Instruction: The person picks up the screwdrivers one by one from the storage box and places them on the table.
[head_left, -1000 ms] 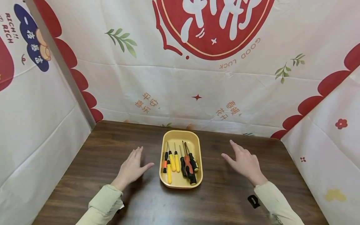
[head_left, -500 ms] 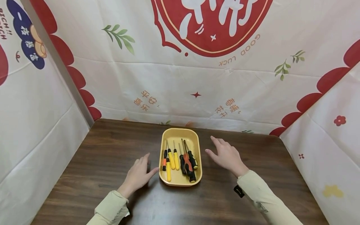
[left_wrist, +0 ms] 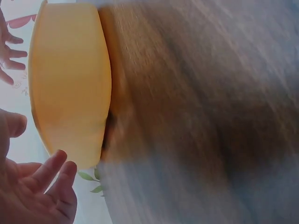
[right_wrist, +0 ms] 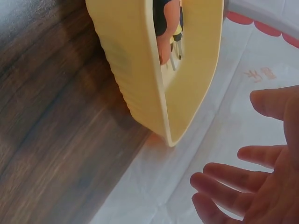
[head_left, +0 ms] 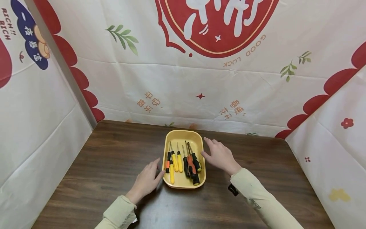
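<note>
A yellow rectangular tray (head_left: 179, 136) stands on the table with several screwdrivers lying in it. Yellow-handled screwdrivers (head_left: 179, 163) and a small black-and-orange one lie on the left side. On the right are black-handled screwdrivers (head_left: 196, 163) and a larger orange-and-black screwdriver (head_left: 191, 168). My left hand (head_left: 145, 181) is at the tray's left side, thumb right at the rim, fingers loosely bent. My right hand (head_left: 220, 155) is by the right side, its fingers spread and the thumb close to the rim. In the right wrist view my right hand (right_wrist: 252, 182) holds nothing.
The dark wooden table (head_left: 114, 152) runs back to a white printed cloth (head_left: 177, 79) hanging behind it. More cloth hangs at the left and right sides. A black band (head_left: 233, 189) shows under the right wrist.
Both hands have moved inward toward the tray, the left to the right and the right to the left. The screwdrivers lie as before in the tray.
</note>
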Available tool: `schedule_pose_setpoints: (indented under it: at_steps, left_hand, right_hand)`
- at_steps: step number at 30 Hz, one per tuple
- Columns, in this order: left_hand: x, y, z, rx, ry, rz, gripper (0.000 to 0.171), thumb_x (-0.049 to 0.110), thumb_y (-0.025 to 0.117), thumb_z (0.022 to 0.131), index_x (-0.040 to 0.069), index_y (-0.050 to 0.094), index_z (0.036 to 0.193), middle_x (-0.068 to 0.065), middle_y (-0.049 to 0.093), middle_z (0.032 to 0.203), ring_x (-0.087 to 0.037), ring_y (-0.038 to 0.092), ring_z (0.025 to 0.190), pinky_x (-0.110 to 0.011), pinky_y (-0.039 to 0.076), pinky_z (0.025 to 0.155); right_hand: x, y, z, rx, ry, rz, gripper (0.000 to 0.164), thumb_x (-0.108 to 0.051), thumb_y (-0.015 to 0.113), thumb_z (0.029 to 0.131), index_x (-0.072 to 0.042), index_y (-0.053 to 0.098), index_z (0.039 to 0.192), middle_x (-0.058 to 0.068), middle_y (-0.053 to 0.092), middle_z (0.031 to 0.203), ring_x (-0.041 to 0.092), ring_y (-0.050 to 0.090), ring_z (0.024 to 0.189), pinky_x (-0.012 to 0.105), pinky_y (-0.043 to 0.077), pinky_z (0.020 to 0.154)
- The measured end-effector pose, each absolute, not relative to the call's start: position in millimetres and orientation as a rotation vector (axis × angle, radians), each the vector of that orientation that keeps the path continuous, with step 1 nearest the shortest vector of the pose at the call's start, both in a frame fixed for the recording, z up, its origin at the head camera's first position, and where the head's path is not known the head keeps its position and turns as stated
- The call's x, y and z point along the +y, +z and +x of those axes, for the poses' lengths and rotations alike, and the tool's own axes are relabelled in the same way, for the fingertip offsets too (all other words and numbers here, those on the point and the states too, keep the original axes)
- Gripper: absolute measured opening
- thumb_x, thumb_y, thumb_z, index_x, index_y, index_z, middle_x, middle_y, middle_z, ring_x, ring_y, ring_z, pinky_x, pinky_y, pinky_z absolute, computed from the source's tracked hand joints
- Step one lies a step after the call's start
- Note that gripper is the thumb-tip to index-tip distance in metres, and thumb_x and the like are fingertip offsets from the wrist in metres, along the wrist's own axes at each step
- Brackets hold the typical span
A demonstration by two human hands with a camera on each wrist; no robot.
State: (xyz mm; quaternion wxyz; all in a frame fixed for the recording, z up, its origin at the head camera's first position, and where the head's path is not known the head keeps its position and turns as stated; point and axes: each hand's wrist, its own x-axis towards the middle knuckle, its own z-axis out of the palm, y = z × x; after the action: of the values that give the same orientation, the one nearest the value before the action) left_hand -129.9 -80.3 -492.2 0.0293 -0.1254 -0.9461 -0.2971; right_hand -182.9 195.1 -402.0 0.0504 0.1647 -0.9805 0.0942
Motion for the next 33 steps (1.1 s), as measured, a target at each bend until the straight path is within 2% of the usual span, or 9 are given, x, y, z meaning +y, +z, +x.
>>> schedule_pose_setpoints:
  at_steps: [6, 11, 18, 25, 33]
  left_hand:
    - [-77.4, -491.3, -128.5, -2.931, -0.975, -0.407, 0.056, 0.029, 0.055, 0.089, 0.001, 0.040, 0.134, -0.001, 0.056, 0.098, -0.015, 0.052, 0.087, -0.036, 0.046, 0.070]
    - [-76.7, -493.2, -128.2, -2.920, -0.988, -0.435, 0.054, 0.027, 0.056, 0.088, 0.000, 0.041, 0.133, 0.000, 0.056, 0.096, -0.012, 0.050, 0.083, -0.032, 0.044, 0.067]
    - [-76.1, -492.4, -129.5, -2.905, -1.010, -0.455, 0.054, 0.025, 0.058, 0.087, 0.000, 0.042, 0.132, 0.003, 0.053, 0.090, -0.009, 0.047, 0.074, -0.026, 0.040, 0.061]
    - [-75.6, -490.9, -134.2, -2.900, -1.065, -0.500, 0.056, 0.022, 0.059, 0.086, -0.001, 0.040, 0.134, -0.003, 0.057, 0.100, -0.011, 0.054, 0.082, -0.032, 0.047, 0.070]
    - [-75.3, -487.0, -144.8, -2.858, -1.129, -0.524, 0.054, 0.016, 0.062, 0.083, -0.006, 0.043, 0.129, -0.007, 0.058, 0.095, -0.012, 0.054, 0.076, -0.027, 0.046, 0.065]
  right_hand:
    - [187.4, -406.0, -184.2, -3.045, 0.343, 0.512, 0.057, -0.035, 0.061, 0.083, -0.006, 0.047, 0.130, 0.018, 0.060, 0.109, 0.031, 0.060, 0.089, 0.044, 0.050, 0.061]
    - [177.4, -408.8, -186.7, -3.091, 0.351, 0.522, 0.056, -0.034, 0.061, 0.083, -0.006, 0.047, 0.129, 0.017, 0.060, 0.108, 0.026, 0.061, 0.081, 0.041, 0.049, 0.060]
    - [162.1, -412.0, -187.5, -3.157, 0.427, 0.527, 0.058, -0.033, 0.061, 0.083, -0.008, 0.044, 0.133, 0.017, 0.056, 0.121, 0.030, 0.058, 0.100, 0.045, 0.049, 0.076]
    - [152.8, -416.5, -189.5, -3.232, 0.392, 0.540, 0.060, -0.033, 0.062, 0.083, -0.009, 0.042, 0.134, 0.014, 0.057, 0.119, 0.026, 0.059, 0.094, 0.042, 0.049, 0.074]
    - [148.3, -424.8, -192.3, -3.280, 0.344, 0.580, 0.061, -0.033, 0.062, 0.083, -0.003, 0.042, 0.133, 0.016, 0.058, 0.115, 0.025, 0.059, 0.093, 0.041, 0.049, 0.076]
